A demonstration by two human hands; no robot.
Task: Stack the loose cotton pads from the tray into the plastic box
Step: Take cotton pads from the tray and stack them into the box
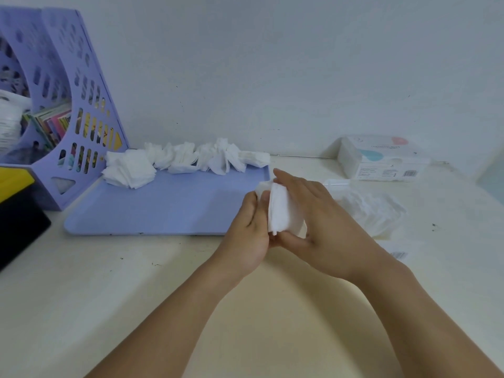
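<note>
Both hands meet above the table (pixel 81 282), just off the right front corner of the lilac tray (pixel 163 203). The right hand (pixel 324 227) wraps a small stack of cotton pads (pixel 283 211), fingers over the top and thumb beneath, holding it on edge. The left hand (pixel 249 236) presses its curled fingers against the stack's left face, pinching it from that side. More loose pads (pixel 188 158) lie in heaps along the tray's far edge. Right of the hands, the clear plastic box (pixel 371 211) sits on the table with pads inside. A printed carton (pixel 381 159) stands farther back, and a lilac file rack (pixel 68 110) stands left of the tray.
</note>
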